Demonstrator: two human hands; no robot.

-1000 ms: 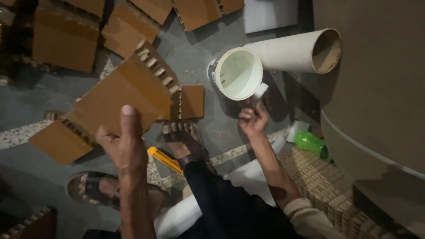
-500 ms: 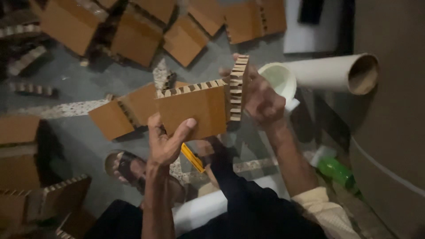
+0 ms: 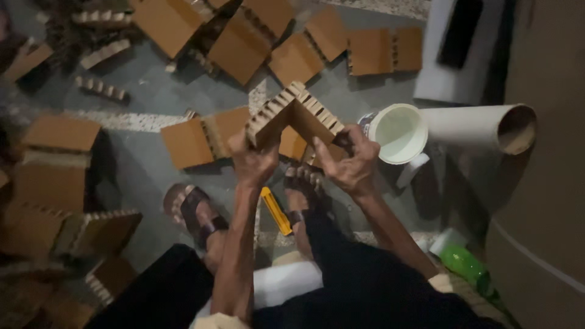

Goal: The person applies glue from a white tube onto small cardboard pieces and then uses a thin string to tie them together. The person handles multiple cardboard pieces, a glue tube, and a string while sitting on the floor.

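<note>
Both hands hold up a folded piece of honeycomb cardboard, bent into an upside-down V with its ridge pointing away from the person and its open cell edge facing the camera. The left hand is closed on the left wing of the piece, fingers wrapped over its lower edge; the right hand is closed on the right wing, thumb and fingers pinching its end. The piece hangs in the air above the grey floor, over the person's sandalled feet, and does not touch anything below. A yellow utility knife lies on the floor between the two feet, just beneath the forearms. Just right of the right hand stands a white plastic tub, open at the top, and a wide cardboard tube lies on its side touching the tub, its open end toward the right edge of the view. A green bottle lies near the lower right, beside the right forearm. Many flat brown cardboard panels are scattered over the far part of the floor, and more panels with notched edges are stacked along the left edge. One flat panel lies on the floor just behind the left hand. A pale board rests at the upper right.
</note>
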